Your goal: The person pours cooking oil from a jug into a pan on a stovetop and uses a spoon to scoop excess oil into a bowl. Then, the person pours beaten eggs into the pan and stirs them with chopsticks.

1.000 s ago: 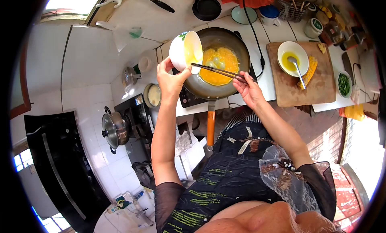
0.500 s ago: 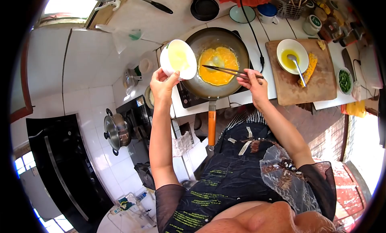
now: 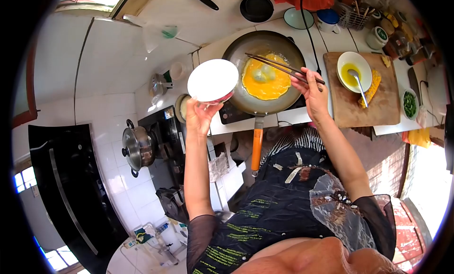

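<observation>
My left hand (image 3: 198, 116) grips a white bowl (image 3: 213, 80) by its lower edge, just left of the frying pan (image 3: 232, 49). A reddish pattern shows along the bowl's near side, and its white surface looks overexposed. In the pan lies a round yellow egg sheet (image 3: 270, 88) with a paler, cloudy patch near its middle. My right hand (image 3: 313, 95) holds a pair of dark chopsticks (image 3: 283, 68) at the pan's right side. Their tips reach over the far part of the egg; whether they touch it I cannot tell. The pan's orange handle (image 3: 257, 148) points toward my body.
To the right, a cutting board (image 3: 347, 114) bears a bowl of yellow oil-like liquid (image 3: 351, 61) with a spoon (image 3: 358, 87) and a corn cob (image 3: 373, 87). Chopped greens (image 3: 409, 103) sit beyond it. A black cable (image 3: 309, 37) runs behind the pan. Left stands a lidded pot (image 3: 137, 148).
The bowl has turned in my left hand, and the yellow inside it no longer shows. The chopsticks' tips have shifted toward the far side of the egg. The whole view has moved slightly.
</observation>
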